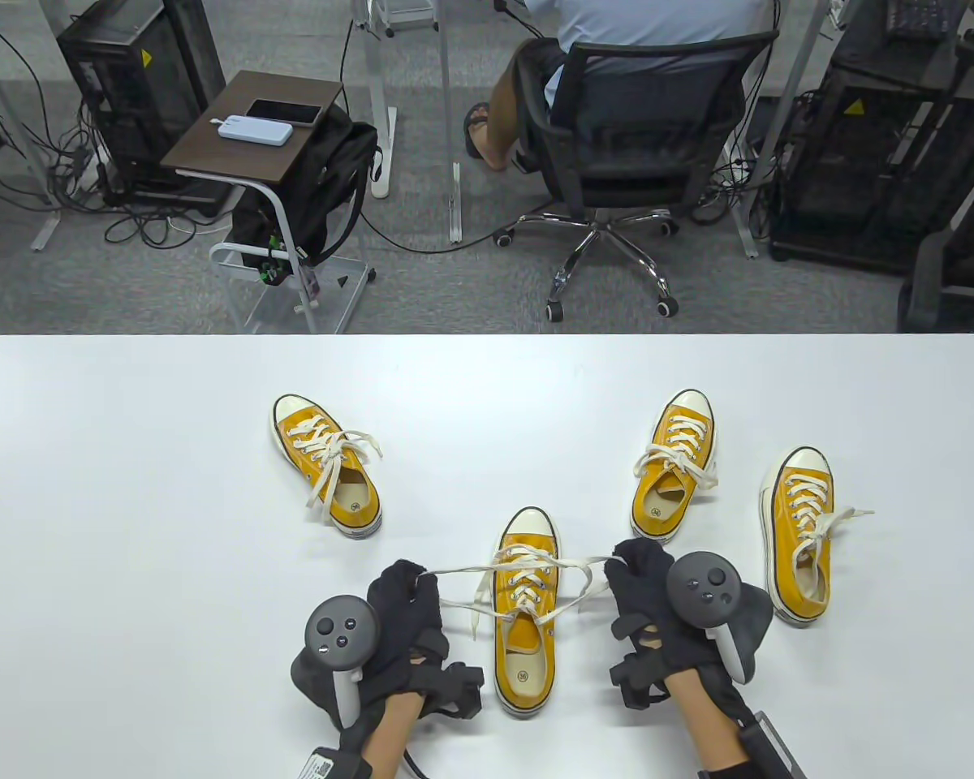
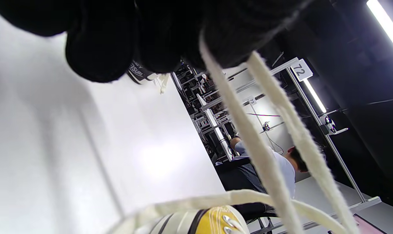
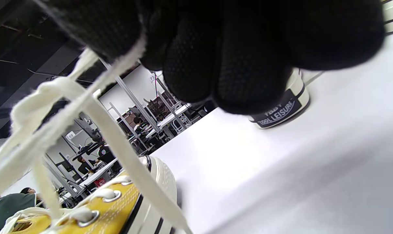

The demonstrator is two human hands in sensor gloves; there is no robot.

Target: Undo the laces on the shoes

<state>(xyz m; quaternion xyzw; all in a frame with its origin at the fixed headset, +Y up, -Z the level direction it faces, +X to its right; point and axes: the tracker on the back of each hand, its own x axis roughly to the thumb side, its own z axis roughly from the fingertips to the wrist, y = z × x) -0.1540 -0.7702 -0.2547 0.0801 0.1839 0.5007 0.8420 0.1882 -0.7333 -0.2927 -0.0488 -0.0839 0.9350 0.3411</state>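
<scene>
Table: a white table (image 1: 130, 487) fills the lower half of the table view, with four yellow low-top sneakers on it, toes pointing toward the top of the frame.
Centre shoe: the centre shoe (image 1: 525, 617) lies in the lower middle, between the two hands, heel near the bottom edge.
Its lace: the cream lace (image 1: 527, 565) is drawn out sideways from the eyelets, one strand to each hand, roughly level across the shoe; a loose loop hangs on each side of the tongue.
Left hand: the left hand (image 1: 402, 625), lower left of centre, has its gloved fingers closed and pinches the lace end at its fingertips; in the left wrist view two cream strands (image 2: 268, 156) run down from the dark fingers (image 2: 98, 48) toward the yellow toe at the bottom edge.
Right hand: the right hand (image 1: 657, 608), lower right of centre, holds the other lace end in closed fingers; in the right wrist view the strands (image 3: 95, 107) leave the fingers (image 3: 242, 65) at upper left and drop to the eyelets at lower left.
Left shoe: the left shoe (image 1: 326, 462) sits left of centre, angled, its lace loose and spilling over the side.
Right pair: the inner right shoe (image 1: 674, 464) carries a bow; the outer right shoe (image 1: 799, 535), just beside the right hand, has a lace end trailing to the right.
Background: a seated person on an office chair (image 1: 633, 138) at the top, and a small side table (image 1: 252, 122) at upper left.
</scene>
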